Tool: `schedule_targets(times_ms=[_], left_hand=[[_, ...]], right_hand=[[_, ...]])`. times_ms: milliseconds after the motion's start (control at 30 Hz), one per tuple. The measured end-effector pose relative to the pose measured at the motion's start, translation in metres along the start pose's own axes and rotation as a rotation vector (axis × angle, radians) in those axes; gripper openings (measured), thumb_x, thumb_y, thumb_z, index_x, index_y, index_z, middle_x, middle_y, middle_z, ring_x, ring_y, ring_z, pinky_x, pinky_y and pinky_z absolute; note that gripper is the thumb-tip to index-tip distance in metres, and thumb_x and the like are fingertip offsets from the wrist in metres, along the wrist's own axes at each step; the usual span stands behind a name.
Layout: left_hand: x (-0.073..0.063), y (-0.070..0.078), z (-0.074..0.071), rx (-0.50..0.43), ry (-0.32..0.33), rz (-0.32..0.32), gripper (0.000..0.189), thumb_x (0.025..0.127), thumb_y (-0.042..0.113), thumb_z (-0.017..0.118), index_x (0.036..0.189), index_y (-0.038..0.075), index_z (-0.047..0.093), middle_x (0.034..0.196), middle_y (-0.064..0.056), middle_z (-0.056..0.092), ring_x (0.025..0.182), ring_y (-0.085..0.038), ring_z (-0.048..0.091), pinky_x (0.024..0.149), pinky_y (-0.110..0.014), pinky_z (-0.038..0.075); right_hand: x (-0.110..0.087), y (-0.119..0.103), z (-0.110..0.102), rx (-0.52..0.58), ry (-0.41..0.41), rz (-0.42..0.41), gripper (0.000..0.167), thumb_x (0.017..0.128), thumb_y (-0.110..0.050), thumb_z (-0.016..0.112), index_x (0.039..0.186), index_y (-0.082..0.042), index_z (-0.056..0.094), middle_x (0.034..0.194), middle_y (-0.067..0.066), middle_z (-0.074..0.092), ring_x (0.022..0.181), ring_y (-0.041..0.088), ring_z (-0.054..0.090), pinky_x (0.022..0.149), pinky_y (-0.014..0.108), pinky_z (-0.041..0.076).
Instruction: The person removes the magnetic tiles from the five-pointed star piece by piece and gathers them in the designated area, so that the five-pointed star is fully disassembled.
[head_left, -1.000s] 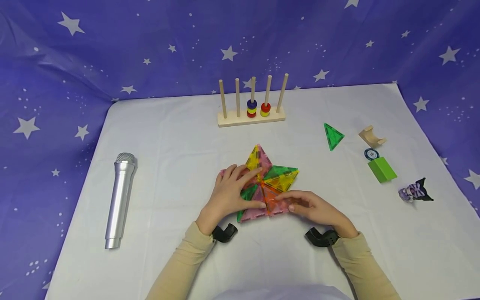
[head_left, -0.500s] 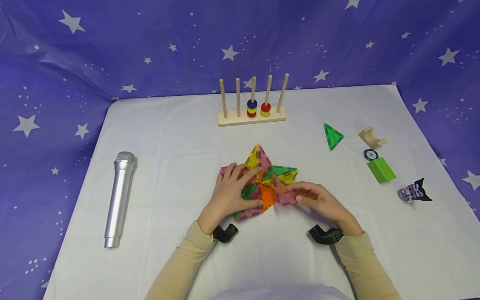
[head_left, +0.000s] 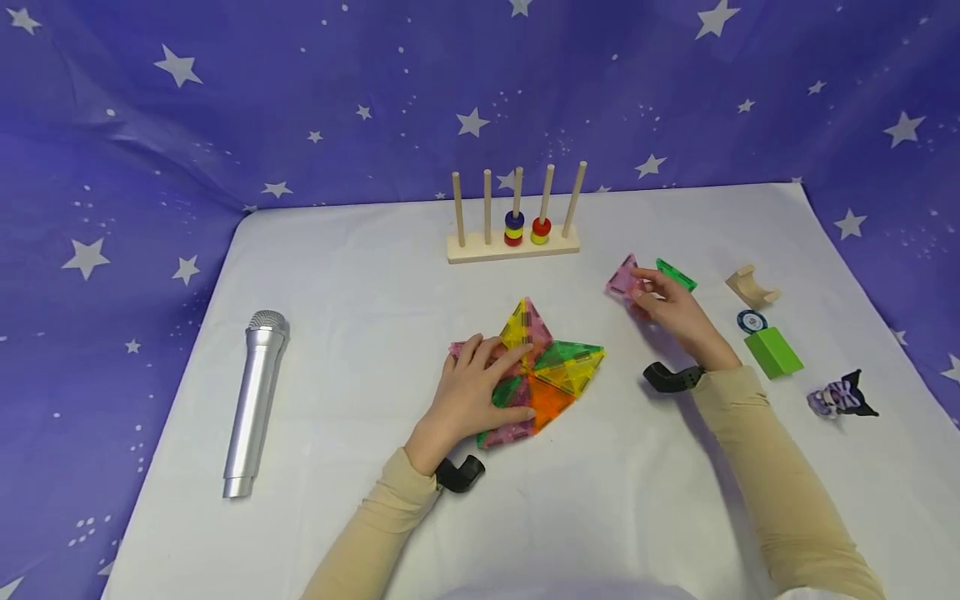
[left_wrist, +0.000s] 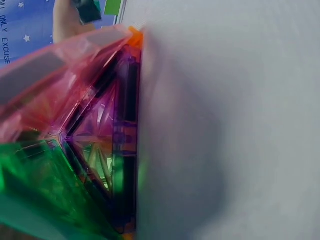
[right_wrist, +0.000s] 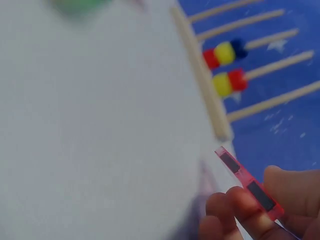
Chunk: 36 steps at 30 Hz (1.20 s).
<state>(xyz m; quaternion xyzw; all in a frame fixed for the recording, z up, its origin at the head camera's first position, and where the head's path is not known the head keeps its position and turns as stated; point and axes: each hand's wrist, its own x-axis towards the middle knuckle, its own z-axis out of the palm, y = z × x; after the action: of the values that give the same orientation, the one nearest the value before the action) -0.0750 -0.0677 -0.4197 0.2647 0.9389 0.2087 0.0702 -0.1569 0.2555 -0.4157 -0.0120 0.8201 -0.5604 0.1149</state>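
Flat on the white table lies a star-like cluster of translucent magnetic tiles (head_left: 566,379) in yellow, pink, green and orange. My left hand (head_left: 465,396) rests over its left side, fingers spread and thumb on the front tiles, hiding part of it. In the left wrist view a purple-pink tile (left_wrist: 102,117) and a green tile (left_wrist: 42,185) fill the left half. My right hand (head_left: 682,321) pinches a pink triangular magnetic tile (head_left: 621,277) between thumb and fingers, beside a loose green triangular tile (head_left: 677,275). The right wrist view shows that pink tile (right_wrist: 246,181) edge-on.
A wooden peg stand (head_left: 513,247) with coloured beads stands at the back. Far left lies a silver microphone (head_left: 255,404). To the right are a wooden arch block (head_left: 752,288), a poker chip (head_left: 752,322), a green block (head_left: 774,352) and a small purple figure (head_left: 842,397).
My right hand has lifted the pink tile off the cluster's front right and carried it back and right, near the loose green tile. My left hand stays on the cluster.
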Motion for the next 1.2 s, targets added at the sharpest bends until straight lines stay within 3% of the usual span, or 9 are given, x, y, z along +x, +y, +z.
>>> schedule_targets(times_ms=[200,433,567,700,833,933,1100,1200], left_hand=[[0.0,0.002,0.003,0.006,-0.019,-0.009,0.08,0.072,0.067,0.057,0.141,0.039,0.027,0.138,-0.007,0.03,0.13,-0.032,0.016,0.095,-0.06,0.02],[0.001,0.002,0.004,-0.004,-0.016,-0.007,0.08,0.072,0.068,0.057,0.141,0.04,0.025,0.138,-0.006,0.03,0.13,-0.032,0.015,0.095,-0.06,0.019],[0.002,0.002,0.003,-0.005,-0.022,-0.005,0.08,0.072,0.068,0.055,0.141,0.041,0.025,0.139,-0.007,0.03,0.13,-0.032,0.015,0.096,-0.06,0.019],[0.001,0.001,0.002,0.002,-0.022,-0.012,0.08,0.072,0.068,0.056,0.141,0.041,0.025,0.139,-0.007,0.03,0.13,-0.031,0.016,0.096,-0.059,0.019],[0.003,0.0,0.001,0.007,-0.017,-0.006,0.08,0.072,0.068,0.056,0.141,0.04,0.026,0.138,-0.007,0.03,0.13,-0.032,0.017,0.095,-0.059,0.02],[0.003,0.0,0.001,0.007,-0.018,-0.006,0.079,0.073,0.068,0.055,0.141,0.04,0.025,0.138,-0.007,0.03,0.13,-0.032,0.017,0.095,-0.059,0.021],[0.002,-0.001,0.0,0.004,0.002,-0.014,0.08,0.071,0.067,0.058,0.14,0.04,0.028,0.138,-0.007,0.031,0.129,-0.032,0.018,0.094,-0.059,0.021],[0.002,-0.001,0.0,-0.008,0.007,-0.008,0.081,0.071,0.066,0.06,0.14,0.04,0.028,0.138,-0.008,0.031,0.129,-0.032,0.018,0.095,-0.059,0.021]], right_hand=[[0.009,0.013,-0.009,-0.078,-0.004,0.079,0.047,0.096,-0.015,0.044,0.137,0.0,0.028,0.085,0.016,0.048,0.058,0.013,0.054,0.054,0.027,0.05],[0.011,0.014,-0.01,-0.364,0.05,0.12,0.054,0.094,-0.03,0.048,0.139,-0.006,0.029,0.066,0.008,0.057,0.046,0.013,0.047,0.045,0.028,0.042],[0.001,0.005,-0.003,-0.358,0.069,0.094,0.053,0.094,-0.034,0.047,0.138,-0.007,0.032,0.059,0.007,0.056,0.041,0.014,0.045,0.042,0.029,0.041],[-0.022,-0.019,0.022,-0.259,-0.045,-0.047,0.046,0.094,-0.028,0.048,0.136,-0.012,0.037,0.065,0.015,0.057,0.044,0.019,0.047,0.044,0.032,0.043],[-0.05,-0.038,0.052,-0.369,-0.196,-0.26,0.046,0.092,-0.022,0.054,0.135,-0.016,0.039,0.072,0.008,0.057,0.05,0.015,0.047,0.048,0.028,0.041],[-0.066,-0.042,0.069,-0.402,-0.267,-0.356,0.046,0.09,-0.019,0.057,0.134,-0.015,0.042,0.073,0.001,0.057,0.053,0.009,0.046,0.049,0.025,0.039],[-0.08,-0.04,0.09,-0.35,-0.428,-0.365,0.048,0.089,-0.021,0.059,0.133,-0.013,0.043,0.072,-0.002,0.056,0.055,0.007,0.047,0.05,0.024,0.041],[-0.082,-0.034,0.1,-0.384,-0.469,-0.352,0.05,0.087,-0.024,0.061,0.133,-0.014,0.043,0.072,-0.007,0.052,0.056,0.006,0.046,0.052,0.023,0.041]])
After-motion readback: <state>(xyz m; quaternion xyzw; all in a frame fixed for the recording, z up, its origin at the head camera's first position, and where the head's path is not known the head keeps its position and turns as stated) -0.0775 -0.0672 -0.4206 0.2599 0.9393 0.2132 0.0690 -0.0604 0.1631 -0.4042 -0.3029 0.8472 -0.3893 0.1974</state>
